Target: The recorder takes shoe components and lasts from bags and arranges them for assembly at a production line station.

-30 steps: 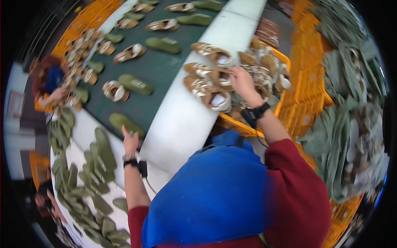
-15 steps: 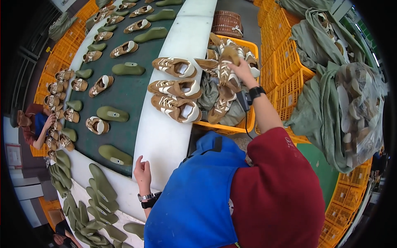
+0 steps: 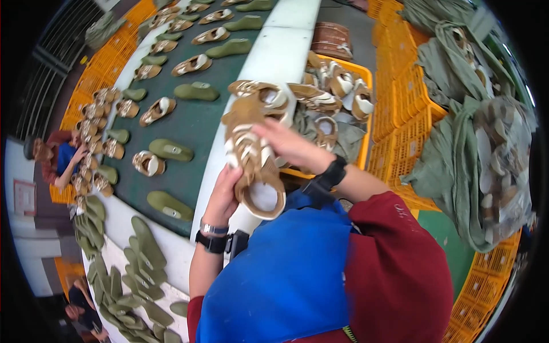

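Note:
A brown sneaker (image 3: 255, 155) with white stripes and laces is held up in front of me, its toe pointing away and its opening toward me. My left hand (image 3: 224, 191) grips its left side near the laces. On the right side, my right hand (image 3: 290, 144) has its fingers over the upper by the laces. Behind it, more brown sneakers (image 3: 260, 90) lie on the white ledge, partly covered by the held one. To the right, an orange crate (image 3: 366, 123) holds several similar sneakers (image 3: 320, 98) and grey-green cloth.
A dark green belt (image 3: 189, 128) on the left carries sneakers and olive shoe lasts (image 3: 196, 91). More lasts (image 3: 146, 257) lie piled at the lower left. Stacked orange crates (image 3: 403, 128) and draped cloth stand right. A co-worker (image 3: 57, 157) handles shoes across the belt.
My right hand has brought a sneaker from the crate leftward over the ledge. My left hand, free before, has come up and taken hold of it too.

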The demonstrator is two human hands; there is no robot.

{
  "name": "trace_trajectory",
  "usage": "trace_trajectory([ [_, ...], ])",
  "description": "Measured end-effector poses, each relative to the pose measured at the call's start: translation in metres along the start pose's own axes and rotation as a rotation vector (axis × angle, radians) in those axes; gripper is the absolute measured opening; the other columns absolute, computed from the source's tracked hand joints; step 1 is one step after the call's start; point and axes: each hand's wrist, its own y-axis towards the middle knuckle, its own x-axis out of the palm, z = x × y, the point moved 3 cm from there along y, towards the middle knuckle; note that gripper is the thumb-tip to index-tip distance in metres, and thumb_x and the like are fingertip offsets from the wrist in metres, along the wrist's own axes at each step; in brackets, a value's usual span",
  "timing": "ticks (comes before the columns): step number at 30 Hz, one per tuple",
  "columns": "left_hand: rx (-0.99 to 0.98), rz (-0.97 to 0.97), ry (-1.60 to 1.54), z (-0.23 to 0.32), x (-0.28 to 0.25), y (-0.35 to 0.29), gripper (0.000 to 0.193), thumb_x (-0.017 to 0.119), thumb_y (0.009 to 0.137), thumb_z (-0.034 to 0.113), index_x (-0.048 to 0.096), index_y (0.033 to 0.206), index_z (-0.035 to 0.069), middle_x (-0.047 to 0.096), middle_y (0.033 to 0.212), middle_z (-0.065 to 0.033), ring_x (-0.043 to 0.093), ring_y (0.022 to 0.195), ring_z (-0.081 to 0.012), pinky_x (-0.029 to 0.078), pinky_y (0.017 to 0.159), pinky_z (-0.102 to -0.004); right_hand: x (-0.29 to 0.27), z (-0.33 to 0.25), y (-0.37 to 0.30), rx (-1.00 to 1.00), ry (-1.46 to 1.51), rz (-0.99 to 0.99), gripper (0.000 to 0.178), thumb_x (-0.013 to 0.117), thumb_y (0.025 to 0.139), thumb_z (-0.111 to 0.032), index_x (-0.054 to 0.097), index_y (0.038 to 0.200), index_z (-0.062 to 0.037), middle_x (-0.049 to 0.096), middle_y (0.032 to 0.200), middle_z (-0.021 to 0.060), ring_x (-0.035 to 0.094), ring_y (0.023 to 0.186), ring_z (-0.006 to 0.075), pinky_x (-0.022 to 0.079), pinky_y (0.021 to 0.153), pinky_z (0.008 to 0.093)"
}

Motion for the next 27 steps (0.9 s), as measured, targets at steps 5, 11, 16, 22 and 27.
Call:
trace_trajectory([
  [5, 0.110, 0.236, -0.141, -0.010, -0.053, -0.044, 0.042, 0.047, 0.088, 0.022, 0.039, 0.123, 0.000, 0.052, 0.117, -0.0118, 0.053, 0.103, -0.0195, 0.042, 0.091, -0.0334, -0.128, -0.020, 0.027, -0.260, -0.617, 0.446, 0.036, 0.062, 0.080, -0.025, 0.057, 0.105, 0.0006, 0.062, 0.088, 0.0094, 0.059, 0.076, 0.0170, 0.047, 0.068, 0.0260],
  [11, 0.178, 0.488, 0.012, -0.024, -0.124, -0.068, 0.038, 0.054, 0.086, 0.025, 0.047, 0.114, 0.000, 0.057, 0.106, -0.0069, 0.054, 0.097, -0.0149, 0.043, 0.087, -0.0293, -0.365, 0.017, -0.013, -0.029, -1.175, 0.822, 0.044, 0.063, 0.073, -0.028, 0.058, 0.108, -0.0025, 0.062, 0.101, 0.0166, 0.059, 0.096, 0.0281, 0.045, 0.083, 0.0353],
  [16, 0.173, 0.650, 0.026, -0.068, -0.152, -0.129, 0.045, 0.057, 0.084, 0.027, 0.046, 0.116, -0.001, 0.056, 0.108, -0.0083, 0.056, 0.096, -0.0136, 0.043, 0.085, -0.0266, -0.350, 0.054, 0.024, 0.007, -1.241, 0.565, 0.033, 0.053, 0.082, -0.026, 0.058, 0.094, 0.0043, 0.060, 0.090, 0.0251, 0.059, 0.082, 0.0361, 0.045, 0.070, 0.0379],
  [22, 0.105, 0.925, 0.133, -0.093, -0.171, -0.185, 0.050, 0.063, 0.079, 0.028, 0.047, 0.115, -0.003, 0.057, 0.105, -0.0085, 0.055, 0.093, -0.0149, 0.044, 0.082, -0.0267, -0.339, -0.006, 0.005, -0.108, -1.176, 0.764, 0.048, 0.051, 0.087, -0.038, 0.053, 0.110, 0.0034, 0.058, 0.103, 0.0200, 0.058, 0.089, 0.0289, 0.046, 0.074, 0.0358],
  [27, 0.213, 1.131, -0.017, -0.126, -0.177, -0.251, 0.047, 0.065, 0.078, 0.025, 0.048, 0.113, -0.002, 0.058, 0.103, -0.0083, 0.057, 0.092, -0.0141, 0.045, 0.081, -0.0268, -0.191, -0.049, 0.055, -0.397, -0.938, 0.255, 0.042, 0.056, 0.086, -0.026, 0.049, 0.114, 0.0046, 0.056, 0.107, 0.0182, 0.056, 0.093, 0.0249, 0.046, 0.077, 0.0305],
])
